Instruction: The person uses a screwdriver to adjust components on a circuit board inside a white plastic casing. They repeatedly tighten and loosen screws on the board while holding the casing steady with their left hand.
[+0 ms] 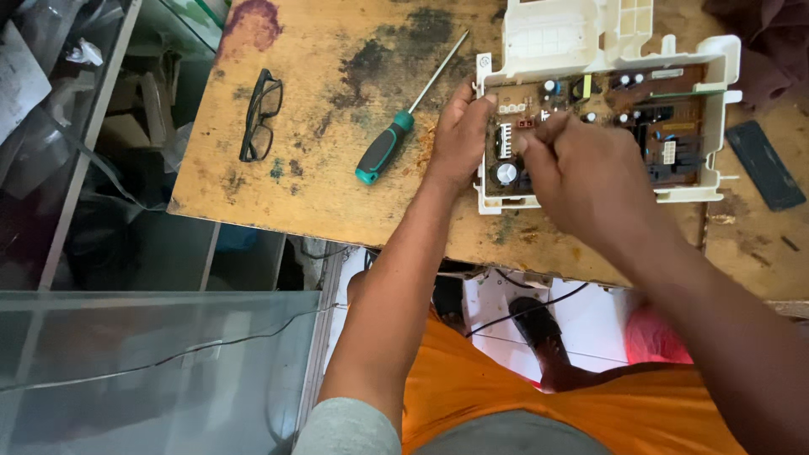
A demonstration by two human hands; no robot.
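A brown circuit board (590, 118) sits in a white plastic housing (731, 59) near the right part of the stained wooden surface (337, 194). The left hand (459, 135) rests at the housing's left edge, fingers curled over its rim and thumb along the side, steadying it. The right hand (581, 173) lies over the middle of the board with its fingers drawn together as if pinching something small; its back faces the camera, so what the fingertips hold, if anything, is hidden. The hand also covers the board's lower middle, and only the capacitors and other parts along the top and right show.

A second white plastic part (556, 34) lies beyond the housing, cut off by the top edge. A screwdriver (404, 122) with a teal and black handle lies just left of the left hand, apart from it. Black-framed glasses (259, 114) lie further left. A dark flat object (765, 164) at the right is hard to identify. Dark cloth (767, 42) shows at the top right corner, partly out of view.
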